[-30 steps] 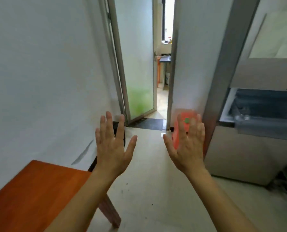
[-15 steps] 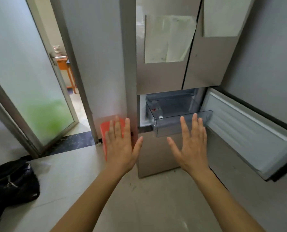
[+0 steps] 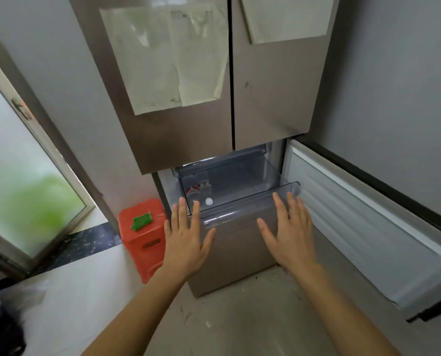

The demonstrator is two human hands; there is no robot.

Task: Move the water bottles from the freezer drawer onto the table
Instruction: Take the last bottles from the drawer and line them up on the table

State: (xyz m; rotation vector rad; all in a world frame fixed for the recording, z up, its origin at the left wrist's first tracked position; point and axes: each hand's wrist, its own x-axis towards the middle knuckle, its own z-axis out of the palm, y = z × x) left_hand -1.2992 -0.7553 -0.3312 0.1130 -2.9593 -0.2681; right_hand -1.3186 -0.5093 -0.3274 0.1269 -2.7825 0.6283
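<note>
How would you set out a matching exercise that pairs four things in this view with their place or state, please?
Things:
1. water bottle
2. red stool
3. freezer door
4. left hand

Places or states:
A. swung open at the right
B. fingers straight, holding nothing
C. inside the clear drawer, at its left end
D. on the floor, left of the fridge

Pairs: 1-C, 2-D, 3-A, 4-B
</note>
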